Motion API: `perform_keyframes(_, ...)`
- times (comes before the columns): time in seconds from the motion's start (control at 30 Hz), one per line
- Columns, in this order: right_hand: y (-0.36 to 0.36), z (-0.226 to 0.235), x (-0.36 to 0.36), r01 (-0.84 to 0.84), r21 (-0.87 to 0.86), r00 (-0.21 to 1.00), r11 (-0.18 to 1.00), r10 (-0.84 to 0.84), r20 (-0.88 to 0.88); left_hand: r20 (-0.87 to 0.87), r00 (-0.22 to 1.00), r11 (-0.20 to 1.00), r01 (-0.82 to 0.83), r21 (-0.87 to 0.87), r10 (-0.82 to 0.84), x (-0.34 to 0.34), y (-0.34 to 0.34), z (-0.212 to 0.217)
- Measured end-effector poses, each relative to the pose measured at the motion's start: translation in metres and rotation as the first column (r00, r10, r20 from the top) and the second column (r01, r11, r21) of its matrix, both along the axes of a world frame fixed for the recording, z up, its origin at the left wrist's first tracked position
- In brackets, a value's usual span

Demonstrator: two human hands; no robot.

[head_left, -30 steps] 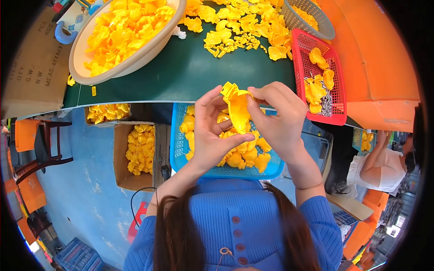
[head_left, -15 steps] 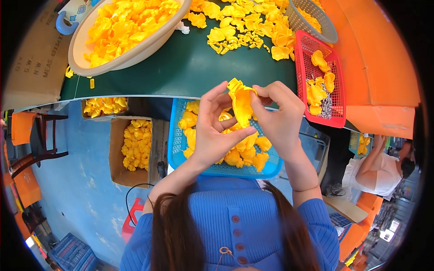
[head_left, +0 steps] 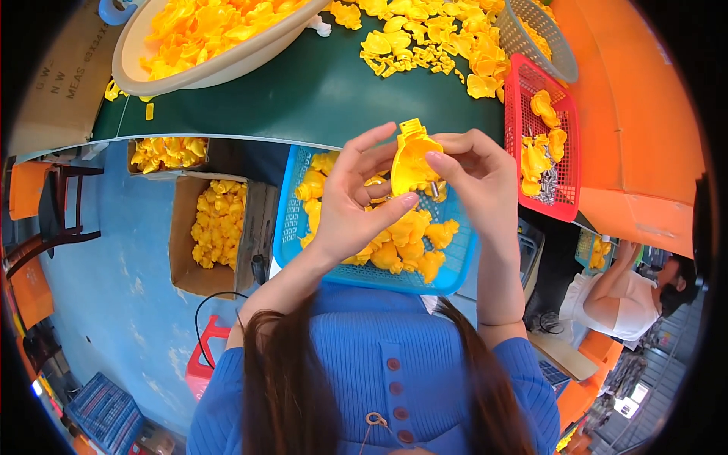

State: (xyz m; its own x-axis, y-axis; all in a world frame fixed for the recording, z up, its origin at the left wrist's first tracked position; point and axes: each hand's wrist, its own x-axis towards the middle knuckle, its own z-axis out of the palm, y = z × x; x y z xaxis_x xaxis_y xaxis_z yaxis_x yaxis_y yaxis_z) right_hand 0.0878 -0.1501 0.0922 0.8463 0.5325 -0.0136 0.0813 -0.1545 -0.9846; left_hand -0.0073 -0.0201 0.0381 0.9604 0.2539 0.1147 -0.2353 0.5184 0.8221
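Note:
Over the blue basket, both hands hold a hollow yellow plastic shell [head_left: 412,163], its open side turned up. My left hand [head_left: 356,197] grips its left edge, with the thumb below and fingers behind. My right hand [head_left: 481,178] pinches the right edge, thumb across the front. A short metal pin [head_left: 434,189] shows just under the right fingers; whether it is held by them or sits in the shell I cannot tell. Beneath the hands, the blue basket [head_left: 465,262] holds many yellow moulded pieces [head_left: 409,239], partly hidden by my wrists.
A green table [head_left: 303,106] spans the far side, bearing a beige basin [head_left: 235,76] of yellow parts, loose yellow shells [head_left: 481,64] and a grey basket [head_left: 557,53]. The red basket [head_left: 512,125] at right holds shells and metal pins. A filled cardboard box [head_left: 182,258] stands left; a person [head_left: 614,303] sits at right.
The shell has turned so its hollow side shows more, and my right thumb has come over its front. The metal pin now shows. The whole view has shifted slightly.

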Motion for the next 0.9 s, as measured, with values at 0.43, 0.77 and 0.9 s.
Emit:
perform_keyframes(0.43, 0.002, -0.012, -0.004, -0.016, 0.162, 0.961, 0.987, 0.060, -0.271, 0.253, 0.963, 0.857, -0.210, 0.471, 0.097, -0.006, 0.010, -0.018)
perform_keyframes(0.77, 0.026, -0.012, -0.022, -0.010, 0.243, 0.940, 0.970, 0.092, -0.328, 0.448, 0.821, 0.645, -0.562, 0.518, 0.355, 0.005, 0.018, -0.041)
perform_keyframes(0.9, 0.038, -0.018, -0.023, 0.042, 0.247, 0.924, 0.968, 0.057, -0.379, 0.524, 0.753, 0.497, -0.657, 0.568, 0.397, 0.008, 0.027, -0.042)
